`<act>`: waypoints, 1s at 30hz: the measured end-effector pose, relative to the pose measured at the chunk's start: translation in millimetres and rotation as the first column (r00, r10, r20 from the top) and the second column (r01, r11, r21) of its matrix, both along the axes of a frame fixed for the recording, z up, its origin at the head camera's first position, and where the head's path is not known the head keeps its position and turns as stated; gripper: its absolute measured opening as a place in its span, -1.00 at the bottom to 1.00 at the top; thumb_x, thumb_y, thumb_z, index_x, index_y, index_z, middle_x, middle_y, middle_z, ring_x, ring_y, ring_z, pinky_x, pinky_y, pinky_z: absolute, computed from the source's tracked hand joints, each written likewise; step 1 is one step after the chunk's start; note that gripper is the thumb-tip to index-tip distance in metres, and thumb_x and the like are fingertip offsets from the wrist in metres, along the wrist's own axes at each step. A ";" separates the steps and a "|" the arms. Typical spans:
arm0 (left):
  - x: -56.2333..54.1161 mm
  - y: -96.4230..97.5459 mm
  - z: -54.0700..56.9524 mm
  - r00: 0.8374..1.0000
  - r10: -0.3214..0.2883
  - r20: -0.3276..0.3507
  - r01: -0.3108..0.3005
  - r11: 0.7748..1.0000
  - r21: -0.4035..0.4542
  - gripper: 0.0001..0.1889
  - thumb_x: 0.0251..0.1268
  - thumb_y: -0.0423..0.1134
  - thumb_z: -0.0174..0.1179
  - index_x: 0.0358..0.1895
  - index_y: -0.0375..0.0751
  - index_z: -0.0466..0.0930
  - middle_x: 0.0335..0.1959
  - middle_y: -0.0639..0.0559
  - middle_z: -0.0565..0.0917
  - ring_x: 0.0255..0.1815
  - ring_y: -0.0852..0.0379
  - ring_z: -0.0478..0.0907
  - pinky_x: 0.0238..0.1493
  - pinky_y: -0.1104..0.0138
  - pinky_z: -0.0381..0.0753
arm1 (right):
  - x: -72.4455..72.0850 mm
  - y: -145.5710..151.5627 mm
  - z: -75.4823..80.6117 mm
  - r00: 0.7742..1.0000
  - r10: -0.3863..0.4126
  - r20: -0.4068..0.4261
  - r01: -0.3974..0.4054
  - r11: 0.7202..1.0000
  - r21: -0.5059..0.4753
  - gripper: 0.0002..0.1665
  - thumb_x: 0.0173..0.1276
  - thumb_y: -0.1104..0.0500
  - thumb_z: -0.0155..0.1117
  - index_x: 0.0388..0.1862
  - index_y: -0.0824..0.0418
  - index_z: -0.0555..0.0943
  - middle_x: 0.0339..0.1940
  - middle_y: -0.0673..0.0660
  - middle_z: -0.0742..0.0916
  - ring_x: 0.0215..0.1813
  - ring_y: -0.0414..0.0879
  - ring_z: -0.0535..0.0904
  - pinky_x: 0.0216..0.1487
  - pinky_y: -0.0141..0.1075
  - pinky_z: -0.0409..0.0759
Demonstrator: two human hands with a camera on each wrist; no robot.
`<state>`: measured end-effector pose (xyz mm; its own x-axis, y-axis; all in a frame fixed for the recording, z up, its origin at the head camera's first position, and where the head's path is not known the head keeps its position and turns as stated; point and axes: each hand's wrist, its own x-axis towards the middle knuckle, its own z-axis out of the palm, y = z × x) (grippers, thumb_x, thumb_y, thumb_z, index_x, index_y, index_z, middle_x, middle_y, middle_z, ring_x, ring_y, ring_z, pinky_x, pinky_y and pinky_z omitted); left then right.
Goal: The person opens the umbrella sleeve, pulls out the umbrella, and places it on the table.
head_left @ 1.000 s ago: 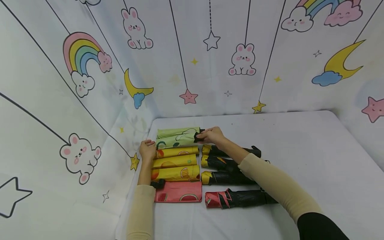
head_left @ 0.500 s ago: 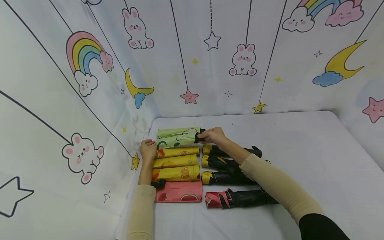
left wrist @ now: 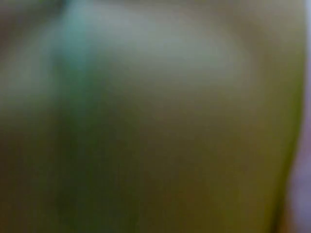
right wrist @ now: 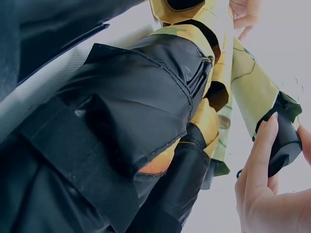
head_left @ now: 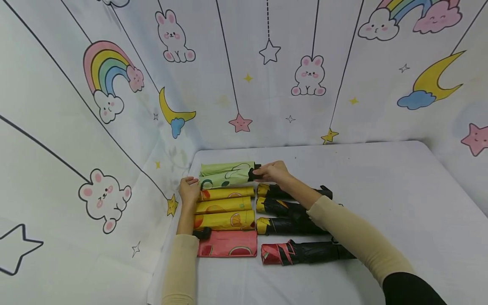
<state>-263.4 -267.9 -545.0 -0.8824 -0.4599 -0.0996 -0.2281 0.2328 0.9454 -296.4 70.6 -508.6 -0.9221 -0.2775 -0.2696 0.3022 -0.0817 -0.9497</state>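
Note:
In the head view, a folded umbrella in a light green avocado-print sleeve (head_left: 225, 179) lies at the front of a green pair, beside another green sleeved umbrella (head_left: 225, 167). My right hand (head_left: 275, 173) pinches its black handle (right wrist: 285, 145), with thumb and fingers on either side in the right wrist view. At the other end, my left hand (head_left: 189, 190) has its fingers curled at the sleeve's left tip. The left wrist view is a blur of green and brown.
Below lie several yellow fruit-print rolls (head_left: 224, 220) and a flat red watermelon-print piece (head_left: 228, 243). On the right are several black folded umbrellas with yellow ends (head_left: 293, 226) and a red-ended black one (head_left: 312, 253). A black knob (head_left: 202, 234) sits by the left forearm.
Both hands keep their places on the green umbrella. The right hand shifts very slightly to the right; the other umbrellas stay where they were.

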 end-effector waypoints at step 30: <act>2.2 3.3 1.6 0.999 -0.038 0.013 0.039 0.998 -0.040 -0.49 0.42 -0.57 0.04 0.41 -0.35 0.35 0.23 -0.25 0.60 0.26 -0.21 0.57 -0.49 0.41 0.42 | 7.9 8.1 12.0 1.000 -0.022 -0.015 0.023 1.000 0.004 -0.53 0.26 0.23 0.59 0.04 0.49 0.70 0.09 0.37 0.74 0.02 0.21 0.79 0.28 0.09 0.62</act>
